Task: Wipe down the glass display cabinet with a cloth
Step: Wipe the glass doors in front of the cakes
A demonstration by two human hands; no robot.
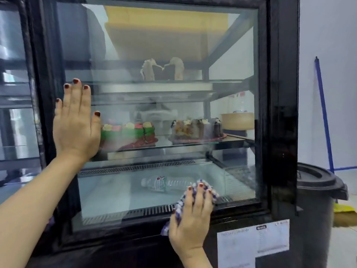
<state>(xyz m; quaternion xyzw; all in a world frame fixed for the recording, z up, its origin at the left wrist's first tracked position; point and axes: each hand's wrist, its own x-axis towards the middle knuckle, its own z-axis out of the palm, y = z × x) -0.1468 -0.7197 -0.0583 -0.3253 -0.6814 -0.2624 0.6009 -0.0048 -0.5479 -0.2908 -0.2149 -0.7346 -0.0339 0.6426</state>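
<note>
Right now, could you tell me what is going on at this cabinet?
A person is wiping the front of the glass display cabinet. The left hand lies flat against the glass near its left edge. The right hand presses a checked cloth against the glass at the bottom edge, in front of a water bottle lying inside. On the middle shelf sit cakes.

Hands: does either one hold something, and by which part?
Neither grips anything. The right hand presses the checked cloth against the glass, fingers across its middle; the left hand rests on the glass.
</note>
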